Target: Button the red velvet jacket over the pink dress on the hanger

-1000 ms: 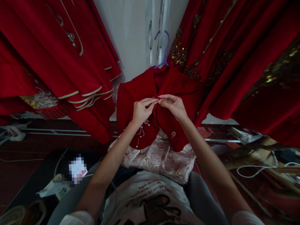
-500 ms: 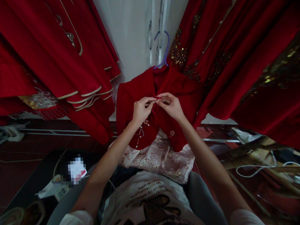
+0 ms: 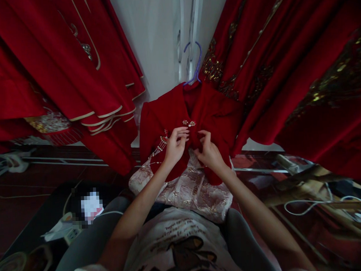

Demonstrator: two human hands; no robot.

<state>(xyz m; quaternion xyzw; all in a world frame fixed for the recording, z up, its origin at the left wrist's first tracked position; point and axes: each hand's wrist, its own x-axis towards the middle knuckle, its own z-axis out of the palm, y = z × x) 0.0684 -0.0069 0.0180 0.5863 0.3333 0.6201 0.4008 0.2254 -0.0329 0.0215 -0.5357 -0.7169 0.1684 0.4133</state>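
A small red jacket (image 3: 215, 110) hangs on a purple hanger (image 3: 195, 60) in front of me, over a pale pink and gold skirt (image 3: 197, 190) that rests on my lap. A pearl clasp (image 3: 188, 123) sits closed at the jacket's front. Just below it, my left hand (image 3: 175, 145) has its fingers curled on the jacket's left front edge, beside a beaded tassel (image 3: 160, 146). My right hand (image 3: 209, 154) pinches the right front edge slightly lower down.
Long red robes with gold trim (image 3: 86, 75) hang at left, and red gowns with gold embroidery (image 3: 284, 68) hang at right. A white wall (image 3: 156, 37) shows between them. White cables (image 3: 307, 206) lie on the floor at right. A power strip (image 3: 65, 232) lies at lower left.
Both hands have dropped from the pearl clasp to the jacket's front edges below it. The clasp now shows closed, and the beaded tassel has swung out to the left.
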